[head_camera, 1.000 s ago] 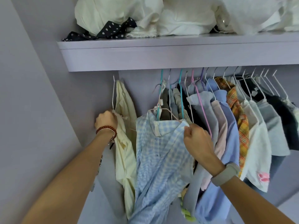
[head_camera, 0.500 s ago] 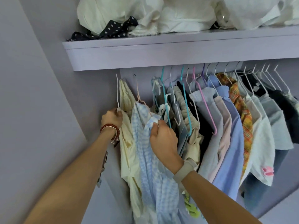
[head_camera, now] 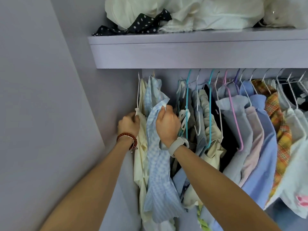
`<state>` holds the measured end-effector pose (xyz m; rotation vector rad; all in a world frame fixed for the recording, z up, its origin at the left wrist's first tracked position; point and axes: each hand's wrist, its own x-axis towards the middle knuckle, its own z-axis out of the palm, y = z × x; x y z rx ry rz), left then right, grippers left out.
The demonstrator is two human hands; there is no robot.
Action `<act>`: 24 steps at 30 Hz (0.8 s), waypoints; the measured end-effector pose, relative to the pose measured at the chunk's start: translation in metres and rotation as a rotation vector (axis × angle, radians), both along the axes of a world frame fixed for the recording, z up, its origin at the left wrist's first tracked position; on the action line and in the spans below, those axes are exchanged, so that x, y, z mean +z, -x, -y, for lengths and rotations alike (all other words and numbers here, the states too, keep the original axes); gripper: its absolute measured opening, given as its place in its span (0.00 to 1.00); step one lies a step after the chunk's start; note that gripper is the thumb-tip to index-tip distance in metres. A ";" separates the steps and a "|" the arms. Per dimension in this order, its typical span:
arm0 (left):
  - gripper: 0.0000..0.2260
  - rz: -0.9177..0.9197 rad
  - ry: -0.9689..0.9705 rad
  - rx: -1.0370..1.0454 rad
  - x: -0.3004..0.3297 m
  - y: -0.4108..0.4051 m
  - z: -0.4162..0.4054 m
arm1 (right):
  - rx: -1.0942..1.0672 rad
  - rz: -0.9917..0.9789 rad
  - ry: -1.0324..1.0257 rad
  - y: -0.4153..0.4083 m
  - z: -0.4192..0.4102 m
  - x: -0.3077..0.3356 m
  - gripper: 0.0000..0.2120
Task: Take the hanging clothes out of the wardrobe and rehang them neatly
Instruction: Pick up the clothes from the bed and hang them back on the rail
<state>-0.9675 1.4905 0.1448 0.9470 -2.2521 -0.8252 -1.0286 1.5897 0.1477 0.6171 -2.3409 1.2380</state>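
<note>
Wardrobe shelf (head_camera: 183,55): 1 board across the 12 o'clock zone, carrying a heap of white/cream fabric bundles (head_camera: 191,12) and 1 dark polka-dot cloth (head_camera: 138,24) at its left end; bundle count cannot be told.

Hanging row: sits under the shelf from 9 to 3 o'clock; rail itself hidden. Approx. 15 hanger hooks show; exact count unclear at the right edge. Coloured hangers: 2 teal (head_camera: 210,104), 1 pink (head_camera: 233,114), 1 purple hook; rest white.

Garments counted L to R, large first: cream shirt (head_camera: 140,160) and blue checked shirt (head_camera: 155,164) packed together at the left end, just beside the side wall (head_camera: 41,97); then a dense grey/beige group, a light blue shirt (head_camera: 260,155), an orange plaid shirt (head_camera: 280,135), a white shirt w/ pink print at 4 o'clock.

Open room: narrow gap between the checked shirt and the teal hangers, near centre.

Hands: 2. Left hand (head_camera: 129,125), bead bracelet on wrist, fingers curled on the cream shirt's shoulder and white hanger (head_camera: 138,97). Right hand (head_camera: 167,124), watch on wrist, pinches the checked shirt's collar edge.

Vs. 0.5 s ago: checked shirt now sits tighter against the cream one; gap to its right is wider.
</note>
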 end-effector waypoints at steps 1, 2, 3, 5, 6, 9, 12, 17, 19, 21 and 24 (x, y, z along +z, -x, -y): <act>0.13 0.012 0.016 0.007 0.000 0.000 0.000 | -0.008 0.033 -0.028 0.004 0.005 -0.004 0.15; 0.13 0.025 0.033 0.017 0.001 0.000 0.000 | 0.003 0.056 -0.058 0.008 0.010 -0.008 0.15; 0.13 0.037 0.046 0.030 0.001 -0.001 0.000 | 0.035 0.069 -0.088 0.010 0.014 -0.013 0.16; 0.13 0.045 0.054 0.051 0.002 -0.001 0.000 | 0.132 0.081 -0.152 0.011 0.020 -0.020 0.17; 0.13 0.041 0.055 0.058 0.003 -0.002 -0.001 | 0.175 0.081 -0.175 0.011 0.024 -0.021 0.17; 0.13 0.028 0.043 0.090 0.003 -0.003 -0.004 | 0.282 0.084 -0.217 0.010 0.036 -0.017 0.15; 0.13 -0.030 -0.001 0.121 0.002 -0.006 -0.007 | 0.463 0.230 -0.190 0.012 0.048 -0.009 0.09; 0.13 -0.096 -0.022 0.062 0.000 -0.013 -0.008 | 0.615 0.462 -0.079 0.013 0.050 -0.005 0.18; 0.14 -0.096 -0.048 0.077 0.000 -0.015 -0.010 | 0.617 0.466 -0.065 0.011 0.044 -0.005 0.15; 0.14 -0.104 -0.059 0.104 -0.001 -0.018 -0.016 | 0.609 0.443 -0.049 0.010 0.032 -0.007 0.13; 0.16 -0.146 0.027 0.125 -0.002 -0.025 -0.032 | 0.550 0.288 -0.127 0.007 0.002 -0.011 0.12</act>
